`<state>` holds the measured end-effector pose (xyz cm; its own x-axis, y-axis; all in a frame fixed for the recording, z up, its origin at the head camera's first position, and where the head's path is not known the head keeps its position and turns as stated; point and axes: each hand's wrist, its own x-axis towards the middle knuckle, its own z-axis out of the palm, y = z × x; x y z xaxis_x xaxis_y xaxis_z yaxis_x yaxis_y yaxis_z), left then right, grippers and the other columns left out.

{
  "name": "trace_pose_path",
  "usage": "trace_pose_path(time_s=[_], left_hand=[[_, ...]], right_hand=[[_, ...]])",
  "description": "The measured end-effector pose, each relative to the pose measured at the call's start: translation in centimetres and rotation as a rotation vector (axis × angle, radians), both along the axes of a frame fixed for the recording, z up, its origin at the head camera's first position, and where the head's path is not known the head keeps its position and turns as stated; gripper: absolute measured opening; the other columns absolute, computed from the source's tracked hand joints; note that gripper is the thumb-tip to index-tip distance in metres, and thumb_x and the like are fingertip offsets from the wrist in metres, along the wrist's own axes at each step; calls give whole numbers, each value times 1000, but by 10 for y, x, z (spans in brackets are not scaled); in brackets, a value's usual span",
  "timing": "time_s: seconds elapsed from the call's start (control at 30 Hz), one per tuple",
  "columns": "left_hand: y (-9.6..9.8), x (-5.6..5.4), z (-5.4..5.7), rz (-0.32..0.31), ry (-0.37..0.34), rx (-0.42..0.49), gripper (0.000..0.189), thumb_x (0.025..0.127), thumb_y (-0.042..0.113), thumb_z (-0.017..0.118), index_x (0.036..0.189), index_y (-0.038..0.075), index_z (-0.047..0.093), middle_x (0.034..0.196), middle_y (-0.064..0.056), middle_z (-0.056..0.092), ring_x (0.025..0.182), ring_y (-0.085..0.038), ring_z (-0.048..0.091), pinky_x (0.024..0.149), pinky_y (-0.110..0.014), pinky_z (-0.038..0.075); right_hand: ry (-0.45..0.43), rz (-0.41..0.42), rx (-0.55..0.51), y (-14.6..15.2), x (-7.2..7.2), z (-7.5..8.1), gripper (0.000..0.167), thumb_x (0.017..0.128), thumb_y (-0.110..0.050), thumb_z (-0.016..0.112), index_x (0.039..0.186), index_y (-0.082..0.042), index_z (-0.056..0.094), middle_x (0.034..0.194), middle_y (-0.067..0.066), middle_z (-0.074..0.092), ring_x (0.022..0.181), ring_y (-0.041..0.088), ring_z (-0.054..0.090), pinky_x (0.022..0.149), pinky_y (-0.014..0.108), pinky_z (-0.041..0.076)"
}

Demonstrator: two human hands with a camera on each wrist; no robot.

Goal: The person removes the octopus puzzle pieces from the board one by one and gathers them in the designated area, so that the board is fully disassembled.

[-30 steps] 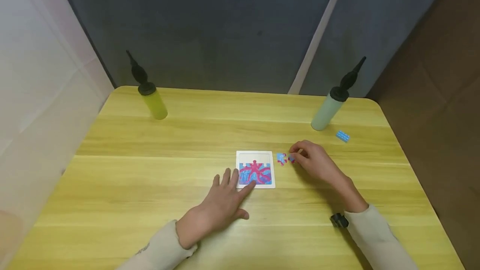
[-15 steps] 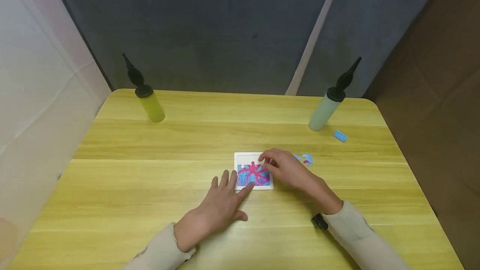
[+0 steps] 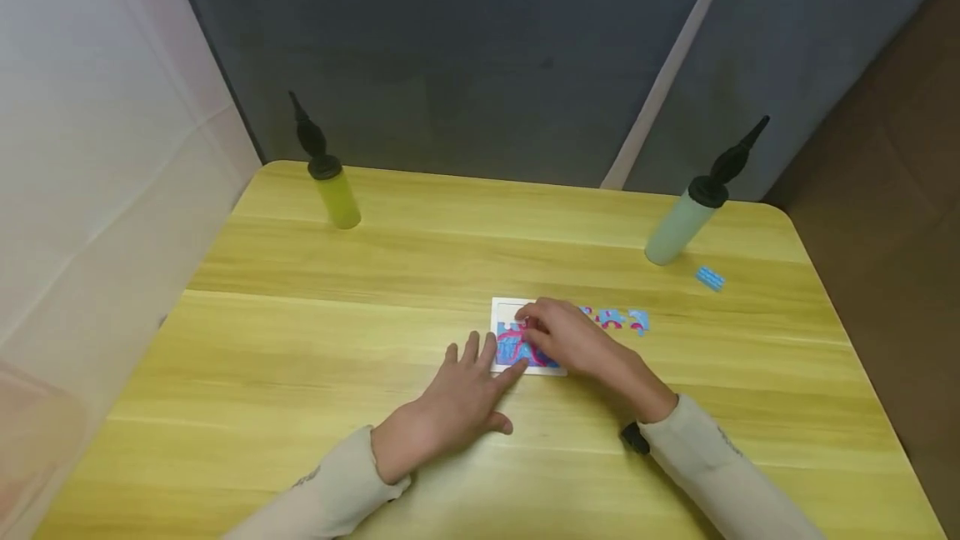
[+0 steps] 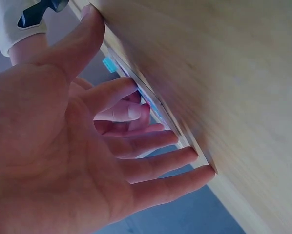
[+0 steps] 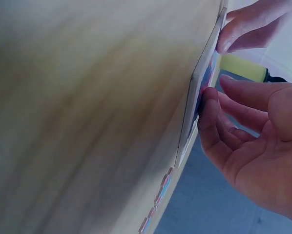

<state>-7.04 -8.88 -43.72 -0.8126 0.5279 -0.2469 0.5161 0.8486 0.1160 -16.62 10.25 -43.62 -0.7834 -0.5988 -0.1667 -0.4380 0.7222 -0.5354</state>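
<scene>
A small white-framed jigsaw puzzle tray (image 3: 494, 315) lies on the table, partly filled with a pink octopus picture (image 3: 510, 348) on blue. My left hand (image 3: 457, 398) lies flat with spread fingers, its fingertips along the tray's left and near edges. Over the tray's upper right part is my right hand (image 3: 577, 344), covering some of the picture. In the right wrist view its bent index fingertip (image 5: 209, 93) touches the puzzle surface, while the thumb (image 5: 243, 92) stands apart from it. Loose blue and pink jigsaw pieces (image 3: 611, 318) lie in a row right of the tray.
A light blue toy brick (image 3: 709, 278) lies farther back on the right of the wooden table (image 3: 300, 357). Two hand pumps with black nozzles stand toward the back, a yellow pump (image 3: 339, 200) at left and a pale green pump (image 3: 682, 227) at right.
My right hand has come left from the loose pieces to the tray and now touches the puzzle. The left hand keeps its place at the tray. The head view has shifted slightly.
</scene>
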Motion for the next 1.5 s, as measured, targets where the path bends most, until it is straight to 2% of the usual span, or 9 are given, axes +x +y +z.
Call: trace_pose_path(time_s=[0.2,0.4,0.73,0.9,1.1,1.33,1.5], left_hand=[[-2,1,4,-2,-33,-25,87,89,62,67,162,25,36,165,-28,31,150,-51,34,116,-61,40],[-8,0,8,7,-85,3,88,87,56,76,160,24,40,166,-28,29,151,-50,32,117,-61,39],[-10,-2,10,-27,-65,58,84,83,51,81,155,20,50,162,-30,34,147,-53,37,112,-63,43],[-9,-3,10,-21,-87,59,84,83,50,81,155,20,49,162,-31,33,148,-54,35,113,-63,42],[-9,-5,10,-26,-102,66,84,84,49,81,155,20,49,163,-31,33,149,-53,34,114,-63,40],[-13,-3,9,-15,-93,69,84,83,49,82,154,19,51,161,-31,34,147,-54,36,113,-63,42],[-11,-4,7,-21,-76,65,85,81,49,83,153,18,52,159,-32,37,146,-55,38,111,-63,43]], right_hand=[[6,5,-4,0,0,-1,25,102,-15,63,124,-9,73,101,2,70,86,14,59,83,35,54],[2,6,-29,-4,1,-2,20,102,-16,64,119,-12,73,102,2,71,88,14,61,84,37,54],[-47,-41,-124,-3,4,-2,5,103,-17,64,106,-16,67,83,-4,65,73,11,55,69,29,47],[-47,-82,-198,-3,6,-3,4,103,-18,64,100,-18,66,85,-2,70,74,11,59,70,29,49],[-46,-151,-224,3,9,-2,3,103,-18,63,104,-17,66,86,0,70,74,13,58,68,29,50],[-28,-157,-271,5,5,-2,4,102,-15,63,102,-16,67,88,3,70,74,13,60,68,27,51],[-20,-166,-293,13,4,-3,4,103,-17,62,102,-16,66,91,2,69,77,12,59,68,26,51]])
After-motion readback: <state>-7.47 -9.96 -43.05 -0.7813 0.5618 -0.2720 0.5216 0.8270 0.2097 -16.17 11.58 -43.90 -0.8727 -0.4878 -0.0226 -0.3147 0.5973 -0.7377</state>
